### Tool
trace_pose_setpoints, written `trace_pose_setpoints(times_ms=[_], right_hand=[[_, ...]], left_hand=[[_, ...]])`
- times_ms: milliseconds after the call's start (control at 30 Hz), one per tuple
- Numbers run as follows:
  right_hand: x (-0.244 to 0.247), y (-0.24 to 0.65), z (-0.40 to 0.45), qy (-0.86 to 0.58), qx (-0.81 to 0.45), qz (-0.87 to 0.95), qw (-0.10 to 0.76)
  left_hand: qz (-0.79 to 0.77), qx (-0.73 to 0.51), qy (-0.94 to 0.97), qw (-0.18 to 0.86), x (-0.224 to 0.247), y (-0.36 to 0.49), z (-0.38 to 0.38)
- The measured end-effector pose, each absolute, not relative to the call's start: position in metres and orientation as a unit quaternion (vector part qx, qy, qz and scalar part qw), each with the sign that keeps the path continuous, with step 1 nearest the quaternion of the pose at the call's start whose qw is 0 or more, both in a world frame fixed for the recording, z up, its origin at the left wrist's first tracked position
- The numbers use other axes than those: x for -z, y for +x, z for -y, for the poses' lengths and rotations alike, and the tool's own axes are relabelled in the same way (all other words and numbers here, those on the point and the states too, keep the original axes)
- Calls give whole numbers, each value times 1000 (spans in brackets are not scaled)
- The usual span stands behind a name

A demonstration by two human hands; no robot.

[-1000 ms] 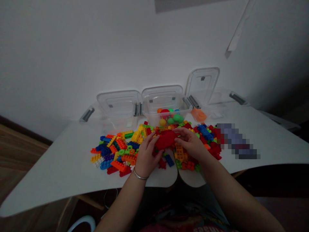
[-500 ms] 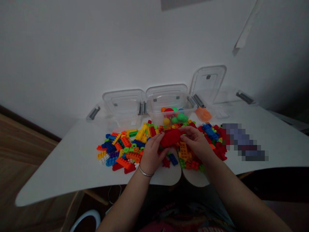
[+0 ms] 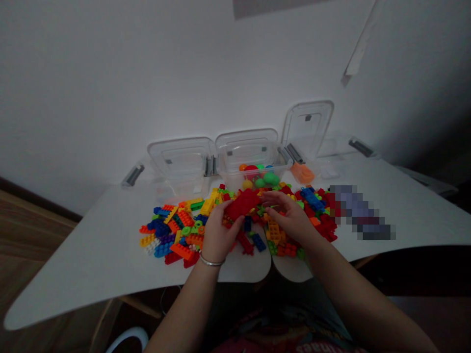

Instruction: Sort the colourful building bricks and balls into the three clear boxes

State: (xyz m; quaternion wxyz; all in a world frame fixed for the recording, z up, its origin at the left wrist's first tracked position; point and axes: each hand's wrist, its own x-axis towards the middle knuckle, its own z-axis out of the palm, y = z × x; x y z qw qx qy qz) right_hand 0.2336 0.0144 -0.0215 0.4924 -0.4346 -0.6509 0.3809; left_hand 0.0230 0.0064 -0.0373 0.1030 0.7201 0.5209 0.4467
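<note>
From the head camera, the left hand (image 3: 221, 235) is closed around a chunky red brick assembly (image 3: 243, 204), which it holds up just above a heap of plastic building bricks (image 3: 176, 235). The right hand (image 3: 290, 220) is half open, its fingers (image 3: 270, 197) curving toward the assembly's end (touching or just beside it, I cannot tell). A silver bangle (image 3: 211, 262) circles the left wrist. Lettering on the shirt (image 3: 324, 348) is cut off and unreadable. Behind the heap, on the white table (image 3: 91, 250), stand clear plastic boxes, the middle one (image 3: 253, 169) holding coloured balls (image 3: 259, 176). A white wall (image 3: 110, 88) rises behind, above a wooden floor (image 3: 33, 230).
</note>
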Motion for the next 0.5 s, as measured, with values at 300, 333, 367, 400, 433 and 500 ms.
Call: trace_pose_setpoints(times_ms=[300, 333, 367, 400, 433, 500], right_hand=[[22, 232, -9, -457, -271, 723, 441], [23, 233, -8, -463, -253, 728, 438], [23, 234, -8, -468, -232, 733, 436], [24, 236, -8, -473, -208, 738, 434], [25, 238, -7, -475, -184, 744, 432], [26, 241, -6, -474, -143, 756, 427]], left_hand=[[-524, -454, 684, 224, 37, 25, -2], [-522, -462, 673, 248, 33, 24, -2], [-519, -474, 657, 274, 29, 21, -2], [-515, -490, 637, 296, 23, 18, -4], [-513, -511, 616, 310, 16, 12, -7], [-514, -564, 580, 284, -1, -4, -18]])
